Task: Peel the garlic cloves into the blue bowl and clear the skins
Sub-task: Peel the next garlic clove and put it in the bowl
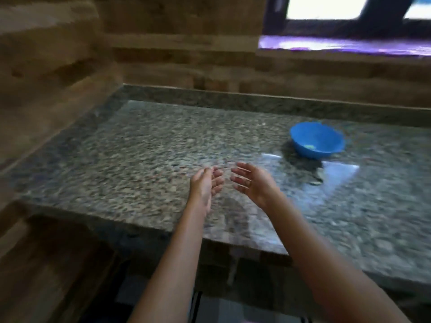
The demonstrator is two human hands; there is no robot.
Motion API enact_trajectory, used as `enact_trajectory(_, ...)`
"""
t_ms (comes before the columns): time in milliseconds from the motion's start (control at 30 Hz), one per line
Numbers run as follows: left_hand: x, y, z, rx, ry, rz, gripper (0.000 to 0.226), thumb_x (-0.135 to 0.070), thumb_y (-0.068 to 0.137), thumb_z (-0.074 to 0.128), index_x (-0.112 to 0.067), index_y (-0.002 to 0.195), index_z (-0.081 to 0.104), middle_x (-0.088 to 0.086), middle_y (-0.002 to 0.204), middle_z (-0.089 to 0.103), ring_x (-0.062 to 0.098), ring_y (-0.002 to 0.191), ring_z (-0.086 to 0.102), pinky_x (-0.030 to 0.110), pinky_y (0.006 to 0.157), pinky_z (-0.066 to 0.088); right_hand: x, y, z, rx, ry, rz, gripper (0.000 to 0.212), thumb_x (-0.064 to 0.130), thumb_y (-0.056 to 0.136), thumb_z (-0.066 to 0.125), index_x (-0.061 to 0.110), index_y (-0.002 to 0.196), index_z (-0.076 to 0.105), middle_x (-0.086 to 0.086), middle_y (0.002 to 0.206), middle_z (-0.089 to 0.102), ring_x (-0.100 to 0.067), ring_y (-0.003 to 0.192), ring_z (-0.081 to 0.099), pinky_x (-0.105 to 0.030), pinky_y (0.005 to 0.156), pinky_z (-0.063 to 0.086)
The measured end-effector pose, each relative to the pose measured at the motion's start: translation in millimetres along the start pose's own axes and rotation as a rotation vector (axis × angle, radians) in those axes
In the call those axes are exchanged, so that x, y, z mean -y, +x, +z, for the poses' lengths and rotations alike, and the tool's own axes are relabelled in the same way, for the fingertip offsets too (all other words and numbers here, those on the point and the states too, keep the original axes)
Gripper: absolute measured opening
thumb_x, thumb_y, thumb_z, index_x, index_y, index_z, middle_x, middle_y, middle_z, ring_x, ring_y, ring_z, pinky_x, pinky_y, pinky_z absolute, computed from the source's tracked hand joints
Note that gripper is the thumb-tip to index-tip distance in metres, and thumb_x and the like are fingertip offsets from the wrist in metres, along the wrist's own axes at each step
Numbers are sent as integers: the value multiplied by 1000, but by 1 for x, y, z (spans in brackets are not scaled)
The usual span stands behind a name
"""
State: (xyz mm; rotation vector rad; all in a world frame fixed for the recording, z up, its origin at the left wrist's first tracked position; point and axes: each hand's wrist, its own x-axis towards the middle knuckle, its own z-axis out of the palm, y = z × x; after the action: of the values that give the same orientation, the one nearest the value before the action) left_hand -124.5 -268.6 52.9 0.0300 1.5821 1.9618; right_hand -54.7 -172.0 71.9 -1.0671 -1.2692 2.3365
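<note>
Speckled granite counter (pixel 151 145) — round blue bowl (pixel 317 139), L hand (pixel 205 185) & R hand (pixel 251 183) empty.

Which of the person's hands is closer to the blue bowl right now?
Right. The right hand hangs over the counter, left of the blue bowl and nearer the person, not touching it. The left hand is even farther left.

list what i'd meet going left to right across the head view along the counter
wood-look wall → left hand → right hand → blue bowl. The granite countertop spans under the hands and bowl, so it has no place in the order.
</note>
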Motion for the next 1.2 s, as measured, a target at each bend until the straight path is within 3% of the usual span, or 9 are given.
enact_trajectory(267,73,-9,162,156,276,-23,18,-7,95,47,-11,80,56,3,68,53,10,52,48,15,44,38,51,-8,-163,-170,34,-10,17,18,95,44,15,85,58,-2,84,59,-17,67,55,-28,62,45)
enact_trajectory(333,89,-2,183,174,506,59,10,-6,91,54,-3,95,63,6,80,61,18,70,56,22,60,48,55,-5,-187,-221,48,-12,17,17,95,44,13,86,59,-3,83,59,-18,66,55,-29,61,45)
enact_trajectory(433,102,9,207,164,838,154,24,-9,88,59,-5,112,64,9,107,67,22,98,62,26,86,48,59,1,-212,-275,69,-7,18,14,94,45,11,86,60,-4,81,59,-19,64,53,-31,60,46)
enact_trajectory(600,119,28,229,188,1118,258,29,-13,86,63,-6,114,64,13,117,61,24,107,57,25,92,41,66,14,-234,-331,49,-9,19,12,95,41,9,100,59,-4,79,59,-18,60,52,-25,51,43)
enact_trajectory(700,123,36,233,201,1221,335,22,-15,88,62,-6,108,65,13,115,52,25,106,53,27,91,39,74,23,-239,-331,46,-8,16,13,95,44,10,91,59,-4,78,58,-18,59,52,-26,50,43)
enact_trajectory(800,121,41,231,221,1179,443,17,-18,86,65,-5,98,67,9,105,51,18,91,53,17,77,40,82,35,-242,-331,44,-10,14,12,94,46,11,87,58,-5,77,58,-18,59,52,-26,50,44)
enact_trajectory(933,90,53,246,91,932,549,15,-19,85,67,-6,93,67,7,99,52,9,77,49,-3,63,34,93,52,-242,-338,44,-25,14,13,94,46,8,98,58,-5,80,59,-19,62,54,-27,53,44)
enact_trajectory(1100,53,86,277,80,931,538,28,-19,86,67,-2,108,66,17,113,57,26,99,58,19,82,36,102,66,-240,-335,28,-51,11,13,94,48,8,97,57,-5,79,58,-19,62,52,-29,57,43)
enact_trajectory(1200,55,93,272,61,877,517,27,-17,85,67,-2,107,67,16,111,59,24,97,58,15,77,35,100,76,-240,-358,-98,-84,6,10,93,51,8,92,56,-7,84,59,-19,63,53,-28,55,46)
